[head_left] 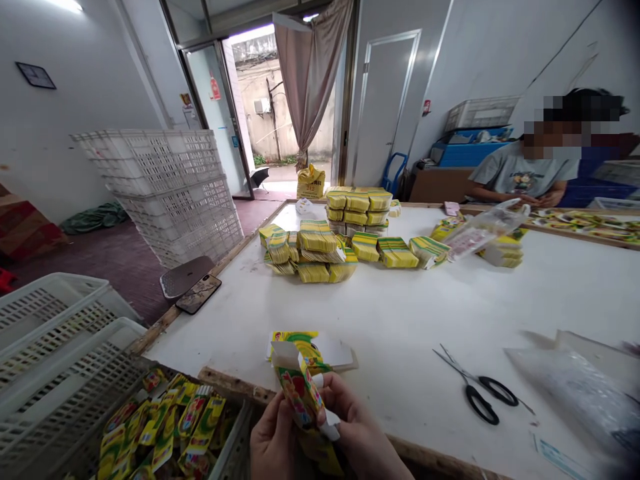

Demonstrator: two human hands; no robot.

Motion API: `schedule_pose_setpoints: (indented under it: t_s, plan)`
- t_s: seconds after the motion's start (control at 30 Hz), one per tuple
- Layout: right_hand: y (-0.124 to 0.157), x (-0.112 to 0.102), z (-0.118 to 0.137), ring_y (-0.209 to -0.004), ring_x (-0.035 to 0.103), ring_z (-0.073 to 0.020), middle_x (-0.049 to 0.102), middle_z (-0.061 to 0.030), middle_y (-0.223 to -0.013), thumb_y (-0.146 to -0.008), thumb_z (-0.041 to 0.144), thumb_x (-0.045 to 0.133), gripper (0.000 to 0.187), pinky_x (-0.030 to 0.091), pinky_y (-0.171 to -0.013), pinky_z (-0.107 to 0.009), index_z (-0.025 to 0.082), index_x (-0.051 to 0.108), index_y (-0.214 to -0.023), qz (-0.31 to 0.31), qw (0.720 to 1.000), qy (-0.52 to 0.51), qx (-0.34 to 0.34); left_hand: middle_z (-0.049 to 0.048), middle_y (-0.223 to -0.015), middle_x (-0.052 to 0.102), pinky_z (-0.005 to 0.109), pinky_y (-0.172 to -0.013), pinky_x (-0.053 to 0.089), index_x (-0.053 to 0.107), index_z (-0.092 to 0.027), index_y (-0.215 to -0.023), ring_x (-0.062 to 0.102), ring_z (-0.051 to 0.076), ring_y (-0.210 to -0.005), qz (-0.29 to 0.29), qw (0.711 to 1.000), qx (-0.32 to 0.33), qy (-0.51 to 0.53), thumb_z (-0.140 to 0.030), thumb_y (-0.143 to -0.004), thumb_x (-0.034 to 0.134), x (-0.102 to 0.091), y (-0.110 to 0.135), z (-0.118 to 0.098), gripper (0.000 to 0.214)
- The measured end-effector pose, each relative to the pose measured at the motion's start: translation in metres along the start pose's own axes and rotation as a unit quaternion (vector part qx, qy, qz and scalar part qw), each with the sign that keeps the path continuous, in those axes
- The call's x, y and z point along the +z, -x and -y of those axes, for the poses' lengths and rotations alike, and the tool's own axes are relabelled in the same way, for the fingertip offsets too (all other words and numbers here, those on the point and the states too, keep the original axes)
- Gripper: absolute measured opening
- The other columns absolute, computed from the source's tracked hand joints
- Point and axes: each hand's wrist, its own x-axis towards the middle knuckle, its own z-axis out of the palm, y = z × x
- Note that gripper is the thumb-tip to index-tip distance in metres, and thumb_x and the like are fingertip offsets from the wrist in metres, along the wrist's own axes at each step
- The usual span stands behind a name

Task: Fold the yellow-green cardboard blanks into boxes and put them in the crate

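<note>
Viewing from the head camera, I have both hands low in the middle, over the near table edge. Left hand (273,437) pinches the lower left side of a small printed carton (299,395); right hand (356,421) grips its right side — so both are closed on the same item. Carton is tilted, top end gaping with a pale flap up, more white flap by the right fingers. Just beyond it on the white table (385,327) lies a flat carton piece (340,355), partly hidden by the held one.

Right of the hands: scissors (475,387), black handles, blades spread a little, then a clear plastic bag (580,387) (contents too blurry for me to call). Phone (199,295) sits at the left table edge. Farther back, bundles of flat yellow cartons (320,243) — some stacked, some in a row. Lower left, beside the table, a crate (233,443) holds many small yellow-green cartons (173,420) in a jumble. Far right, a co-worker in a grey T-shirt (533,175) sits across the table, hands together.
</note>
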Motion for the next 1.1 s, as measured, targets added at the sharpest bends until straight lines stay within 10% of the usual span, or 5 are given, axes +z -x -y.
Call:
schedule_pose_setpoints:
  t_s: [0.43, 0.73, 0.93, 1.1]
  plan:
    - [0.005, -0.007, -0.002, -0.067, 0.047, -0.0138, 0.053, 0.0021, -0.072, -0.081, 0.035, 0.062, 0.018, 0.036, -0.063, -0.024, 0.018, 0.055, -0.081, -0.008, 0.973, 0.229, -0.039, 0.0031, -0.084, 0.078, 0.027, -0.073, 0.057, 0.073, -0.018, -0.088, 0.071, 0.02, -0.077, -0.024, 0.992, 0.089, -0.083, -0.051, -0.063, 0.081, -0.026, -0.012, 0.004, 0.042]
    - [0.023, -0.015, 0.035, -0.076, 0.058, -0.0174, 0.067, -0.0038, -0.081, -0.079, 0.009, 0.047, 0.025, 0.04, -0.067, -0.025, 0.02, 0.068, -0.087, 0.036, 0.821, 0.563, -0.088, 0.013, -0.103, 0.076, 0.04, -0.078, 0.057, 0.073, -0.02, -0.106, 0.072, 0.028, -0.086, 0.139, 0.989, -0.01, -0.052, -0.074, -0.068, 0.061, -0.033, -0.023, -0.039, 0.067]
    - [0.026, -0.017, 0.037, -0.073, 0.058, -0.0156, 0.07, 0.0011, -0.072, -0.087, 0.028, 0.066, 0.009, 0.04, -0.07, -0.025, 0.026, 0.073, -0.082, 0.178, 0.687, 0.676, -0.199, 0.0158, -0.127, 0.065, 0.051, -0.1, 0.045, 0.065, -0.021, -0.123, 0.059, 0.038, -0.117, 0.365, 0.882, -0.062, -0.29, -0.061, -0.055, 0.08, -0.041, -0.016, -0.033, 0.08]
    - [0.031, -0.016, 0.035, -0.08, 0.061, -0.0165, 0.07, -0.0045, -0.092, -0.09, 0.025, 0.059, 0.01, 0.048, -0.072, -0.023, 0.022, 0.069, -0.091, 0.052, 0.694, 0.657, -0.291, 0.013, -0.121, 0.066, 0.042, -0.094, 0.051, 0.043, -0.02, -0.14, 0.066, 0.031, -0.105, 0.29, 0.875, 0.014, -0.388, -0.044, -0.064, 0.075, -0.033, 0.002, 0.005, 0.086]
